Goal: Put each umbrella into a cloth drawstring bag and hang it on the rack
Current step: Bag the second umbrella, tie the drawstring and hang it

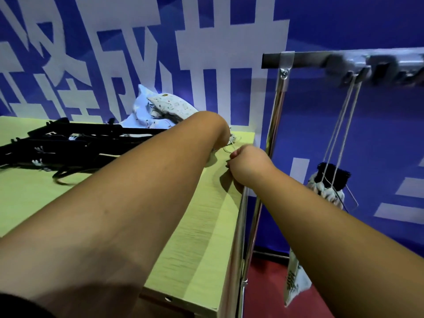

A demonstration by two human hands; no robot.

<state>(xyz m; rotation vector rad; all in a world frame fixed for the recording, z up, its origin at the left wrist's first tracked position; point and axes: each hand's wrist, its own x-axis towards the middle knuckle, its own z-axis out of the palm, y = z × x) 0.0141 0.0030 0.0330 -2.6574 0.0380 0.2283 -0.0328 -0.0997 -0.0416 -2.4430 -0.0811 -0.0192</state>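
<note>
1. The coming move turns on the far right corner of the pale yellow-green wood-grain table (206, 226). Both hands meet there over a scrap of white cloth (212, 156) that shows under the left wrist. It is probably the mouth of a cloth drawstring bag, but most of it is hidden.
2. The right hand (243, 161) is curled tight. Its thumb and forefinger appear to pinch a thin drawstring cord (229, 149), which runs up and left toward the left hand (223, 131).
3. The left hand bends down behind its own wrist, so I cannot tell whether it grips, presses or only rests.
4. The silver metal rack (277, 106) stands just beside the table's right edge. Its dark rail and blurred hooks lie above and to the right of the right hand, which is the nearer hand for hanging.
5. A bagged umbrella (325, 189) already hangs there on pale cords, with a black end poking out of the gathered mouth.
6. The black folded umbrellas (80, 138) not yet bagged lie well to the left. Their long axes run left to right across the table, and their right ends pass under the left forearm, so the left arm is the nearer one to them.
7. Spare printed white bags (165, 106) are heaped at the back of the table against the blue wall with large white characters (344, 24). Below the rack the floor (263, 294) is red.
</note>
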